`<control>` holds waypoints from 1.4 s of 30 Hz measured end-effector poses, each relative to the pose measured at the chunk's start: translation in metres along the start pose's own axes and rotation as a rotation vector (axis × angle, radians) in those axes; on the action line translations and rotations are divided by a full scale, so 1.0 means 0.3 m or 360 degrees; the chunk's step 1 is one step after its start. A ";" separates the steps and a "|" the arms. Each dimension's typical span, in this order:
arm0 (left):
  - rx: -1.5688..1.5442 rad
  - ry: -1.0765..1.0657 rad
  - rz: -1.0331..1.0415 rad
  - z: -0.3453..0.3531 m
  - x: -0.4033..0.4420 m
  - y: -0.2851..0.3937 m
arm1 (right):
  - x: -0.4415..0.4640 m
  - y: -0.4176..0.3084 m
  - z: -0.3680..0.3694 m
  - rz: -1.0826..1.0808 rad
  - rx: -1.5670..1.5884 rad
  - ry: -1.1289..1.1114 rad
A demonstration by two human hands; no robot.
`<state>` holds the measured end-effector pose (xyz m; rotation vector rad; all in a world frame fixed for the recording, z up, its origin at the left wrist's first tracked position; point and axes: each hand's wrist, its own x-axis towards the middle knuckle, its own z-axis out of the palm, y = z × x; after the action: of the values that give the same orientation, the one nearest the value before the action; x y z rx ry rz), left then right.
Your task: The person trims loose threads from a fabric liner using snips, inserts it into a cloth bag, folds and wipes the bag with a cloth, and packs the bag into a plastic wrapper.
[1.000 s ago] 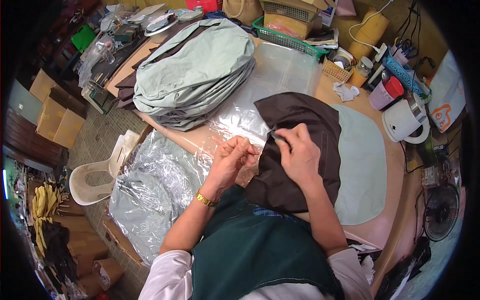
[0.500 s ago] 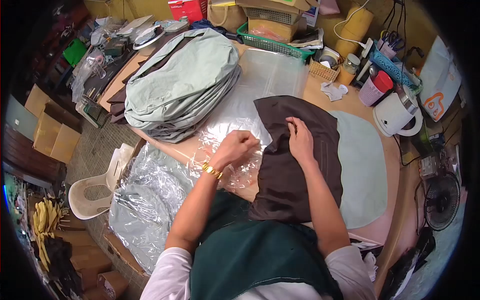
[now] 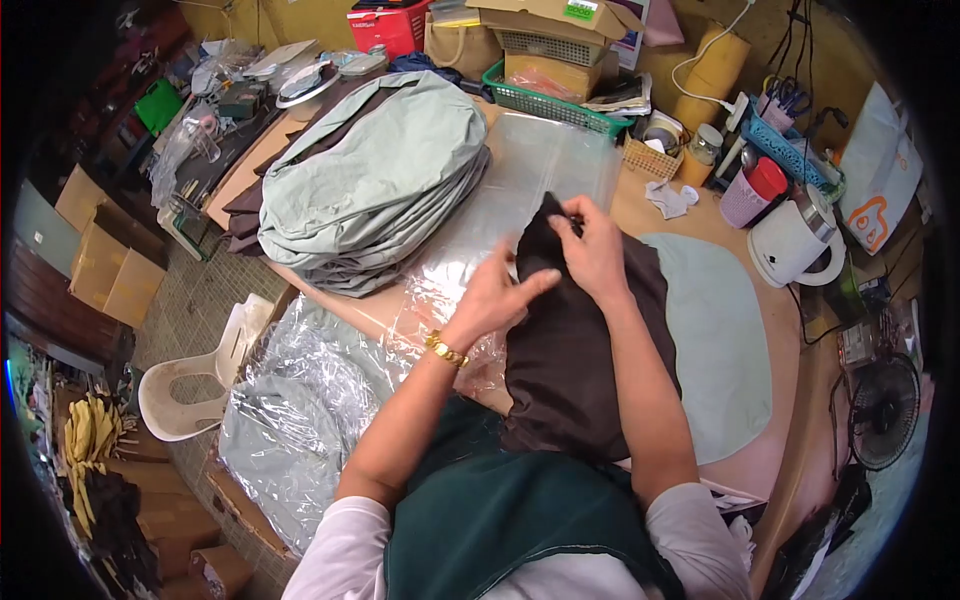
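A dark brown cloth (image 3: 570,370) lies in front of me, partly over a pale grey-green cloth piece (image 3: 715,350). My right hand (image 3: 595,255) pinches the upper part of the brown cloth, and a corner stands up beside its fingertips. At the cloth's left edge is my left hand (image 3: 495,295), thumb stretched out and fingers apart, slightly blurred. Whether its fingers touch the cloth is hard to see. Beneath and beyond my left hand lie clear plastic bags (image 3: 520,165). Left of them rises a stack of folded grey-green cloth pieces (image 3: 375,180).
Plastic-wrapped grey cloth (image 3: 290,440) sits at my left, by a white plastic chair (image 3: 185,395). A white kettle (image 3: 795,235), a pink cup (image 3: 750,190) and a green basket (image 3: 560,108) stand along the back and right. A black fan (image 3: 885,410) is far right.
My right hand has gone from lying on the brown cloth to pinching and lifting its upper part. My left hand has opened from a closed shape and moved slightly right.
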<state>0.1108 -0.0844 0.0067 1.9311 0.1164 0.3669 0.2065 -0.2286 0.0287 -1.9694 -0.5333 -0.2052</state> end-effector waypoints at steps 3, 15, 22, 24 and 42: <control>0.0133 -0.0446 -0.0033 0.015 -0.025 -0.011 | -0.002 0.015 -0.057 -0.0087 0.0050 0.0268; 0.0516 0.0166 0.0347 -0.199 -0.149 0.052 | -0.051 0.035 -0.131 0.0079 -0.0005 0.0217; -0.2269 -0.0596 -0.0557 -0.173 -0.138 -0.028 | -0.168 -0.169 -0.109 -0.0269 -0.0393 0.0115; -0.2305 -0.0528 -0.0560 -0.156 -0.145 -0.029 | -0.217 -0.240 -0.102 -0.0439 -0.0463 -0.0027; -0.2207 -0.0524 -0.0452 -0.146 -0.190 0.022 | -0.260 -0.248 -0.039 -0.0881 -0.0690 -0.0042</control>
<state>0.0427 -0.0625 0.0163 0.5612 -0.0786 -0.0965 0.1047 -0.2335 0.0654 -2.1957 -1.1220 -0.6882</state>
